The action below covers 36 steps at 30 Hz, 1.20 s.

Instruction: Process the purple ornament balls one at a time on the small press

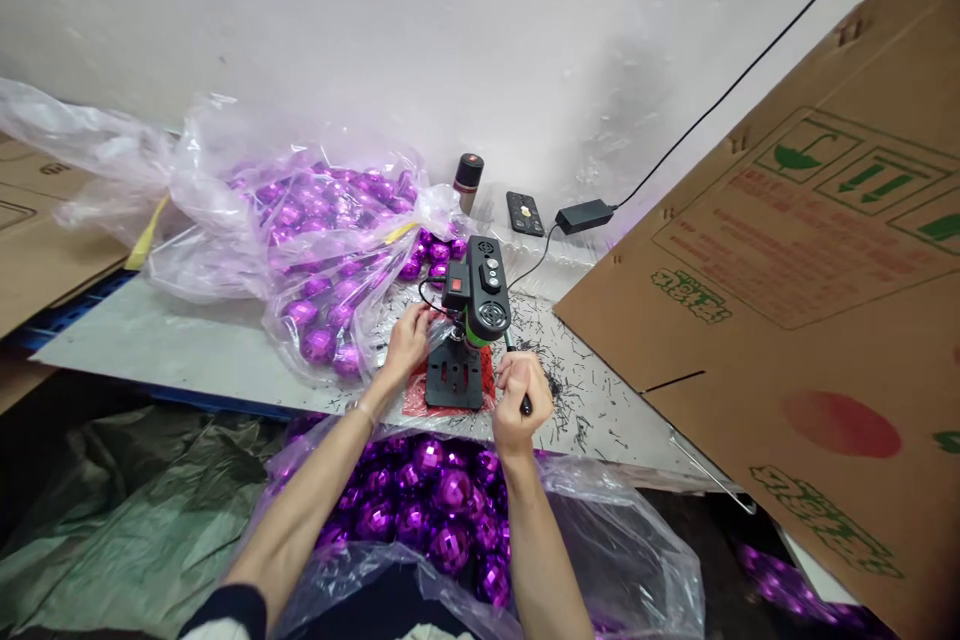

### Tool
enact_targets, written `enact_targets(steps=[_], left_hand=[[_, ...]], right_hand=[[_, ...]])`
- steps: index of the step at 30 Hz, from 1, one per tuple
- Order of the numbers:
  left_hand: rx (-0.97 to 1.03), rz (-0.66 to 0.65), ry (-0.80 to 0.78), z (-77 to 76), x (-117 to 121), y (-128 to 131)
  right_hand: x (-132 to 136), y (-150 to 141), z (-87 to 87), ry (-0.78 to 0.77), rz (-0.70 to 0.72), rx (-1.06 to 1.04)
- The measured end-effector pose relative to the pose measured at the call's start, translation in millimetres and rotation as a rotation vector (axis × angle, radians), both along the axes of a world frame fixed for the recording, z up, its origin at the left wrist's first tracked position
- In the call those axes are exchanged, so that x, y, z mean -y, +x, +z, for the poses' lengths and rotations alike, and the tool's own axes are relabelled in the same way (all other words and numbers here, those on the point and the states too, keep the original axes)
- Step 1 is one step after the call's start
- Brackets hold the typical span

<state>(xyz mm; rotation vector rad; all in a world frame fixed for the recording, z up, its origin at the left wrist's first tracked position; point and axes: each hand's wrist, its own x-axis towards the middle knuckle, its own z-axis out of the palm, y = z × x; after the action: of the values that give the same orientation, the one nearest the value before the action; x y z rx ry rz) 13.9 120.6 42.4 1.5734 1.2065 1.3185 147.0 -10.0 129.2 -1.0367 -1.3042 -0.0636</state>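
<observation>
A small black bench-top machine with a lever stands on the board, its flat slotted base plate towards me. My right hand is wrapped round the lever handle, whose dark end shows below the fist. On the machine's left side, my left hand has its fingertips pressed together under the head. What they pinch is partly hidden; clear plastic shows beside them. Red sheeting lies beneath the base. Shiny purple mirrored balls fill an open clear bag just below my hands.
A clear bag of purple balls lies on the left. Behind the machine are a dark bottle, a phone and a power adapter with its cable. Small black bits litter the board. A large carton leans in from the right.
</observation>
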Motion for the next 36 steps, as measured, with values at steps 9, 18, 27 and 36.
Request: enact_targets(steps=[9, 18, 27, 36], left_hand=[[0.072, -0.318, -0.184, 24.8, -78.7, 41.3], [0.164, -0.309, -0.27, 25.3, -75.7, 22.1], [0.582, -0.154, -0.609, 22.4, -28.9, -31.0], [0.958, -0.214, -0.797, 22.9, 32.5, -41.3]], right_hand=[[3.1, -0.6, -0.1, -0.011, -0.012, 0.051], [1.0, -1.1, -3.4, 0.022, 0.012, 0.029], [2.6, -0.2, 0.8, -0.009, 0.017, 0.018], [-3.3, -2.8, 32.7, -0.1, 0.003, -0.075]])
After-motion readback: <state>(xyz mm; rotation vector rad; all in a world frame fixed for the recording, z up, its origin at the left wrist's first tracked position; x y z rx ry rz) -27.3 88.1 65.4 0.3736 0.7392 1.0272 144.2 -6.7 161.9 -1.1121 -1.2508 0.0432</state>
